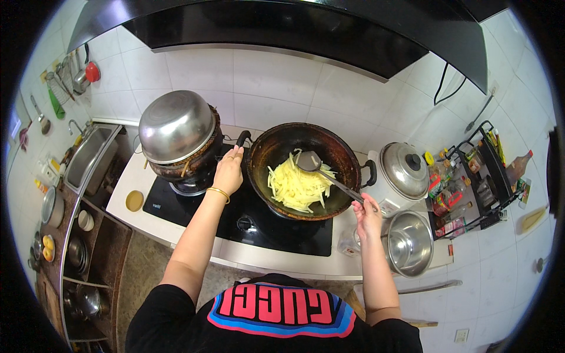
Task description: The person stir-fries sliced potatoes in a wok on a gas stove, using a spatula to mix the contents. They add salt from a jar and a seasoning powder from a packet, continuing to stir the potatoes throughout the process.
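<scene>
A dark wok (260, 181) with a rusty brown rim sits on the black glass cooktop (273, 236). Pale yellow shredded strips, probably potato (295, 185), lie heaped in its bottom. My right hand (367, 216) grips the long handle of a metal wok spatula (342, 185), whose broad blade rests on the strips with a few pieces on it. My left hand (228, 170) is at the wok's left side, fingertips by its black loop handle (243, 138); whether the fingers close around it is hidden. The wok's right handle (370, 173) is untouched.
On the left burner, an upturned steel basin (176, 125) covers a dark pot (194, 170). A lidded cooker (404, 172), a steel bowl (409, 245) and a bottle rack (476, 185) stand right. The range hood (287, 37) overhangs. A sink (90, 154) lies left.
</scene>
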A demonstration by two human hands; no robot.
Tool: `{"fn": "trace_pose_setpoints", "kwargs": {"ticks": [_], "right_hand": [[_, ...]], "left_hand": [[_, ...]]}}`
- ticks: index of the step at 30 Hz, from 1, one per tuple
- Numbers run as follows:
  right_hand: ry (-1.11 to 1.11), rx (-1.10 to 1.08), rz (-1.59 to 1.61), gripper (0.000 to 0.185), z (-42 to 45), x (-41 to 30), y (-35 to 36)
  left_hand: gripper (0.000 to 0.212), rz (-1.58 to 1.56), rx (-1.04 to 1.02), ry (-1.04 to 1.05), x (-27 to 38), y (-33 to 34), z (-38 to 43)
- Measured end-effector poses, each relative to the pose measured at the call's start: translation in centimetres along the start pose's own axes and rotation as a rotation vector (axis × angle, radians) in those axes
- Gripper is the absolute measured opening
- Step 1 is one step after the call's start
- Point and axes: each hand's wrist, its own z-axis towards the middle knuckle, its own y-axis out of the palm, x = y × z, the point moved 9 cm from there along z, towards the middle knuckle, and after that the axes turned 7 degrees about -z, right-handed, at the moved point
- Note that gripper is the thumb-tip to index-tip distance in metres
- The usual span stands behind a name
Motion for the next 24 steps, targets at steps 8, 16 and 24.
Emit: {"fn": "trace_pose_setpoints", "kwargs": {"ticks": [8,16,24], "right_hand": [[-0.127,-0.003,-0.145,0.021,-1.5,-2.6,1.2],[-0.462,-0.064,-0.823,0.018,-4.5,-12.8,4.3],[-0.355,-0.258,-0.766,0.017,0.5,-9.7,6.5]], "left_hand": [[0.048,0.015,0.003,0.000,0.3,0.0,0.1],[0.048,0.013,0.013,0.020,-0.1,-0.1,-0.1],[0.046,0.001,0.025,0.021,0.4,-0.1,0.0]]}}
